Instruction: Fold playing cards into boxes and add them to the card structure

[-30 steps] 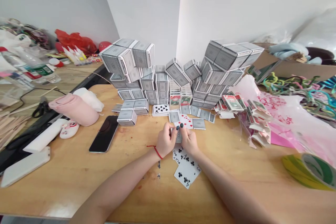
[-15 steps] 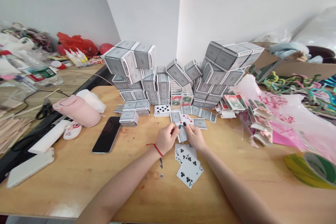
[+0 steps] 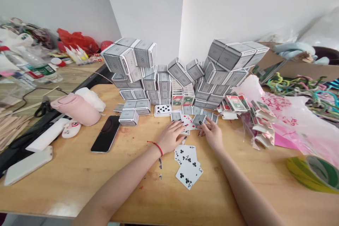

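Note:
My left hand (image 3: 171, 136) lies flat, fingers stretched over the edge of a face-up red playing card (image 3: 188, 122) and close to a grey-backed card (image 3: 176, 116). To its right, my right hand (image 3: 212, 134) has thumb and fingers closed at the lower edge of another grey-backed playing card (image 3: 199, 119), which looks slightly tilted. Nearer to me, several face-up club cards (image 3: 188, 171) overlap on the table. A deck with a black spade card on top (image 3: 162, 109) sits beyond my left hand.
Stacked grey card blocks (image 3: 159, 84) rise behind, with towers on the left and right (image 3: 235, 56). A black phone (image 3: 106, 134) and pink pouch-like item (image 3: 76, 109) are at left. Opened card boxes (image 3: 262, 123) and a tape roll (image 3: 314, 173) lie at right on the wooden table (image 3: 132, 190).
My hands were together over a grey-backed card; now they are apart. The right moved right onto another card, the left flattened out. More of the red face-up cards shows between them.

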Available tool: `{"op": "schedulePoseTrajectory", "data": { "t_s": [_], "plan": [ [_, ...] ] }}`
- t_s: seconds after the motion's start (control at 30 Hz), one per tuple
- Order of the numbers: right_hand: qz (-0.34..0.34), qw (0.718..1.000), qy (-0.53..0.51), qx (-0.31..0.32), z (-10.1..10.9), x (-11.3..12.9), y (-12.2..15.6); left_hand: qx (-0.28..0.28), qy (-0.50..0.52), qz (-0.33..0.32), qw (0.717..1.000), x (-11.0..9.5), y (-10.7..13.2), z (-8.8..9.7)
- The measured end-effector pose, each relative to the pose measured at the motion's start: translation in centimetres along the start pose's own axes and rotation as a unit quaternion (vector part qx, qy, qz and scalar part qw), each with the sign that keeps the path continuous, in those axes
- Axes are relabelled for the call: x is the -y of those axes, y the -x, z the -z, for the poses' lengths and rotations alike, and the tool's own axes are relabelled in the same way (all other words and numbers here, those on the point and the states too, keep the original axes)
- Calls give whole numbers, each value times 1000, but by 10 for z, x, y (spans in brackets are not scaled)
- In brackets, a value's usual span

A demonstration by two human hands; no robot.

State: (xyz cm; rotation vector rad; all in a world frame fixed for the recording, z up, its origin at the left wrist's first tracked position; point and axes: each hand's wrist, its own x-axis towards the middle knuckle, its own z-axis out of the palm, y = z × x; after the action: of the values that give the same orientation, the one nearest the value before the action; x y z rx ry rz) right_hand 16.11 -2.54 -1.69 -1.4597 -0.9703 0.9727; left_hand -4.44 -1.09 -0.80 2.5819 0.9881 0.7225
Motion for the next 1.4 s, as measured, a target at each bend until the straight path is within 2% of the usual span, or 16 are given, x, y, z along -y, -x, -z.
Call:
{"op": "schedulePoseTrajectory", "data": {
  "t_s": [0.17,0.27,0.33,0.43,0.53,0.63,0.73,0.9,1.03,1.13,1.27,1.4],
  "plan": [
    [55,997,24,-52,-3,-3,4,3,-6,31,999,1,-2,2],
    [131,986,98,-23,-5,-5,7,-12,-12,46,999,2,-2,3],
    [204,962,179,34,-7,-5,8,-20,-15,54,998,2,-2,4],
    [295,903,298,93,-13,-6,10,-8,-18,50,999,0,-2,3],
    [304,870,381,75,-17,-7,11,11,-30,43,999,-1,-2,4],
    [285,853,435,42,-18,-11,10,13,-35,30,999,0,-3,5],
    [278,846,454,34,-17,-14,8,-7,-38,31,999,3,-4,6],
    [262,858,438,51,-16,-16,5,-15,-35,46,998,5,-3,4],
    [239,892,382,44,-16,-14,3,-15,-28,62,998,5,-2,1],
    [224,925,304,30,-17,-13,4,-20,-22,68,997,5,-2,0],
    [175,973,147,33,-24,-15,7,-31,-25,61,997,5,-2,1],
    [113,992,40,40,-28,-13,11,-56,-14,60,997,5,-2,3]
  ]
}}
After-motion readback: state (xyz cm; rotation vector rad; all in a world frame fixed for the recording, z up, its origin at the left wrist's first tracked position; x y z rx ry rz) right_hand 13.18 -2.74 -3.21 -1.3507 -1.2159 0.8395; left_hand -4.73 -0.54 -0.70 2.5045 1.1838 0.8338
